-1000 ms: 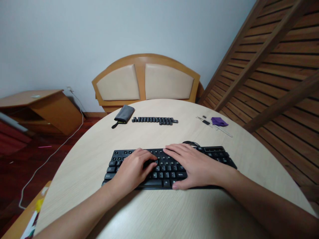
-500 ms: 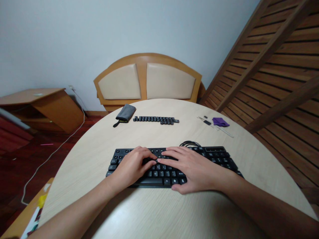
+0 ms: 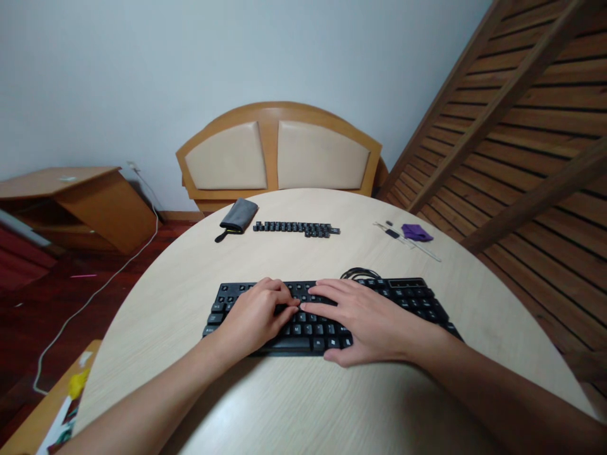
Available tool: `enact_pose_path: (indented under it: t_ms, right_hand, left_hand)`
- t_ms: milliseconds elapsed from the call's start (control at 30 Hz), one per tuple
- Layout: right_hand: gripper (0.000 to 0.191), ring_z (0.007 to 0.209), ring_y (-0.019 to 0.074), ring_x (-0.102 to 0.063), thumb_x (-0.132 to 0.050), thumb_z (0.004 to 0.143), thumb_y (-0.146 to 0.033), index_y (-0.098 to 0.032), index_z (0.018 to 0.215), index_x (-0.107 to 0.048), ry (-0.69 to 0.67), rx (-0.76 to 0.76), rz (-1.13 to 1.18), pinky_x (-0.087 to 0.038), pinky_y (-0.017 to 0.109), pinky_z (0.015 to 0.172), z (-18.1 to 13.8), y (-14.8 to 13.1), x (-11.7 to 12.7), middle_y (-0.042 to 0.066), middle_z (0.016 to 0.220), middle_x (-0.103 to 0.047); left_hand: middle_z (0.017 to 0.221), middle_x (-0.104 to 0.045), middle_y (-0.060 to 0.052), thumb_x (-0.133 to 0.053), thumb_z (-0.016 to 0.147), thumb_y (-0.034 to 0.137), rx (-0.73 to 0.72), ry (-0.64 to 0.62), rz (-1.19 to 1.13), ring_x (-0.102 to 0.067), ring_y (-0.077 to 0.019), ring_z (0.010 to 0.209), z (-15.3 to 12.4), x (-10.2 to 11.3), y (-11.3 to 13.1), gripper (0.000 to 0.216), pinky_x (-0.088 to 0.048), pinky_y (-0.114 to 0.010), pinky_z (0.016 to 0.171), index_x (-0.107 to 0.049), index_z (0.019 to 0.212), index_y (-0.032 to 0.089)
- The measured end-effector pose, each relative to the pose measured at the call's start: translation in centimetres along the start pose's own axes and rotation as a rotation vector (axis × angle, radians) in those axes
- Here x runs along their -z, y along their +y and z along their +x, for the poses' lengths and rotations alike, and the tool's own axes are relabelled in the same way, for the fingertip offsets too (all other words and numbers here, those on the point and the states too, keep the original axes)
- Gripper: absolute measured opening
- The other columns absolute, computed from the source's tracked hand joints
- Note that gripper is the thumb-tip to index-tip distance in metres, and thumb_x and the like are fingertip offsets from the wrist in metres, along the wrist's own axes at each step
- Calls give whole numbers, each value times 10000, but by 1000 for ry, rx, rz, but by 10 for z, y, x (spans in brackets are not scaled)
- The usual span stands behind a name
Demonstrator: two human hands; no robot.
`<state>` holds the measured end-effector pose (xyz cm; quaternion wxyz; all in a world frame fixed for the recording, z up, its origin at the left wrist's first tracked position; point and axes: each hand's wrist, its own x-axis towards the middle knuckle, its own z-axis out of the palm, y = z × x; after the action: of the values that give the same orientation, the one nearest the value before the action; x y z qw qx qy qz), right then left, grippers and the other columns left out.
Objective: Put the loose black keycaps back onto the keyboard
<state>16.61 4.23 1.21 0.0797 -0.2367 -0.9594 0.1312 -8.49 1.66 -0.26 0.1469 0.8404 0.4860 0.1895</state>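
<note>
A black keyboard lies on the table, its top rows showing bare sockets where keycaps are off. My left hand rests over its left half, thumb and forefinger pinched together on what looks like a small keycap, mostly hidden by the fingertips. Spread across the right half is my right hand, fingers stretched out, the forefinger's tip close to the left hand's pinch. Its thumb sits at the keyboard's front edge. Farther back, loose black keycaps stand in rows.
On the round table, a grey pouch lies back left. A purple cloth lies back right, beside thin white sticks and a small dark piece. A coiled black cable sits behind the keyboard.
The left fingers have shifted slightly at the same spot, the forefinger curling closer to the thumb. The right hand stays almost where it was. The view has turned a little.
</note>
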Motion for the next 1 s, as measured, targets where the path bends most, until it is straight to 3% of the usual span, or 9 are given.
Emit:
enact_pose_path:
  t_ms: [200, 367, 467, 567, 700, 833, 1000]
  right_hand:
    - [722, 1329, 333, -442, -736, 748, -525, -241, 1390, -567, 28, 38, 23, -323, 529, 1132, 2, 5, 3, 127, 1410, -542]
    - [501, 1227, 260, -559, -611, 917, -475, -191, 1330, -597, 122, 27, 92, -419, 430, 1078, 5, 15, 3, 124, 1321, -625]
    - [364, 1155, 237, -608, -510, 991, -400, -197, 1274, -617, 211, -75, 54, -465, 395, 1019, 16, 20, 7, 101, 1237, -676]
    - [343, 1168, 250, -613, -499, 991, -379, -197, 1256, -619, 262, -248, -84, -467, 387, 1003, 37, 32, 14, 96, 1234, -688]
    - [405, 1119, 276, -651, -476, 992, -343, -220, 1374, -528, 100, -521, -270, -475, 376, 938, 76, 55, 25, 105, 1222, -705]
    - [418, 1098, 327, -659, -479, 979, -329, -164, 1359, -536, 74, -605, -320, -473, 416, 921, 107, 73, 27, 188, 1194, -702]
    - [392, 1088, 332, -667, -493, 956, -281, -128, 1309, -566, 60, -654, -353, -488, 417, 902, 126, 78, 17, 215, 1161, -704]
  left_hand:
    - [991, -675, -72, -574, 944, 282, -25, 95, 5, -607, -254, 988, -1, -2, 7, 150, -525, -433, 886, -690, 989, 197]
    - [1401, -525, -147, -592, 931, 347, -76, 171, 143, -464, -324, 1306, -2, -8, 11, 385, -413, -534, 1092, -564, 1278, 182]
    - [1506, -445, -166, -546, 958, 441, -39, 129, 205, -398, -336, 1393, -2, -12, 7, 547, -353, -552, 1147, -452, 1420, 162]
    - [1552, -404, -181, -480, 981, 507, 0, 63, 244, -359, -341, 1439, -2, -15, 4, 623, -318, -559, 1171, -398, 1474, 135]
    - [1572, -385, -179, -416, 1000, 543, 22, -4, 261, -328, -337, 1467, -1, -15, 3, 650, -285, -548, 1192, -397, 1487, 114]
    - [1576, -382, -171, -418, 998, 551, 22, -2, 252, -330, -336, 1469, 0, -16, 3, 653, -286, -545, 1192, -401, 1488, 120]
    - [1558, -417, -159, -435, 994, 545, 8, 34, 242, -349, -331, 1460, -1, -18, 1, 621, -298, -544, 1183, -417, 1473, 150]
